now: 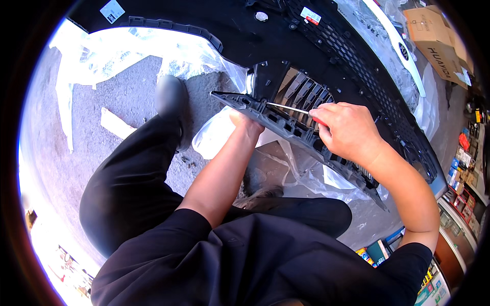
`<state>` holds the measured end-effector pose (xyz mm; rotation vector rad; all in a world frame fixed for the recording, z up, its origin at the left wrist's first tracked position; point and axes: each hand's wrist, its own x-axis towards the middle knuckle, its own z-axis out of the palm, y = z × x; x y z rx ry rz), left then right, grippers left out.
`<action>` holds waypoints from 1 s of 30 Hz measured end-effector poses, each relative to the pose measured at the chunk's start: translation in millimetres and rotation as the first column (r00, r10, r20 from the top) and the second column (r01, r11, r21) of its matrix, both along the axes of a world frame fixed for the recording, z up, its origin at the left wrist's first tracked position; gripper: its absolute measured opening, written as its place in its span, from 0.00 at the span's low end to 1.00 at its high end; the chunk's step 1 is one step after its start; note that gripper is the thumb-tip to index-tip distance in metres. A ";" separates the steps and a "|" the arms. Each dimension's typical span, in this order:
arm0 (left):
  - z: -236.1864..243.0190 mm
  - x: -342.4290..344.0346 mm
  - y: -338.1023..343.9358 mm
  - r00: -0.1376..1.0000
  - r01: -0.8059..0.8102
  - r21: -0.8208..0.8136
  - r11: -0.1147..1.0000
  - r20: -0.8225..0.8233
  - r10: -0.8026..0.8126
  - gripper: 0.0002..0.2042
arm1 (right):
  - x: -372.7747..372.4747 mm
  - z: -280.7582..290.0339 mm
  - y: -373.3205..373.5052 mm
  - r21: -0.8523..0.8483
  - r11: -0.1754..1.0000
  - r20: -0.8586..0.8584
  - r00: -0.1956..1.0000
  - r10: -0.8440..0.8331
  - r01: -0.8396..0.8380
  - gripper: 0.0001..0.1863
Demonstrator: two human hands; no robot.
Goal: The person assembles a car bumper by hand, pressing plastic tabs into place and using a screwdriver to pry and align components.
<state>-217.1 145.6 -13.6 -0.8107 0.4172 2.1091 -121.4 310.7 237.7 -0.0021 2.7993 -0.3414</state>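
A long black plastic grille part (298, 136) lies diagonally in front of me, beside a black bumper (229, 35). My left hand (245, 120) grips its underside near the left end; most of the fingers are hidden behind it. My right hand (344, 127) is closed on a red-handled screwdriver (288, 107), whose thin metal shaft reaches left to a hole in the grille part near that end. A second, slatted grille section (301, 86) shows in an opening of the bumper just above the shaft.
Plastic wrap (102, 61) lies on the grey floor (122, 97) around my legs. A white trim strip (411, 71) and a cardboard box (434, 41) are at upper right. Shelves with small packages (462, 168) line the far right. A pale scrap (115, 122) lies left of my foot.
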 end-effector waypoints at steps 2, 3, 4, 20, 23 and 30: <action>5.6 -1.2 0.7 1.000 0.017 -0.058 0.998 0.004 -0.017 0.45 | 0.1 -0.8 -1.3 0.002 1.000 -0.004 1.000 0.003 -0.003 0.08; 8.4 -1.6 0.5 1.000 0.005 -0.072 0.997 0.017 -0.004 0.41 | -0.1 -1.0 -2.1 -0.003 1.000 -0.009 1.000 0.001 -0.001 0.08; 11.9 -1.8 0.5 1.000 -0.005 -0.085 0.996 0.030 0.008 0.38 | 0.1 -1.2 -2.6 -0.008 1.000 -0.014 1.000 -0.001 0.001 0.08; 30.4 -2.0 2.6 0.996 -0.056 -0.179 0.982 0.053 0.067 0.34 | -15.2 9.3 -15.2 0.045 0.999 0.151 0.988 -0.038 0.032 0.09; 23.5 -1.3 1.8 0.996 -0.061 -0.201 0.978 0.048 0.072 0.34 | -25.0 16.8 -20.8 0.062 0.991 0.278 0.951 -0.134 0.122 0.09; 22.5 -0.9 2.6 0.996 -0.064 -0.184 0.981 0.044 0.073 0.32 | -45.6 24.9 -28.6 0.090 0.992 0.252 0.961 -0.113 0.093 0.08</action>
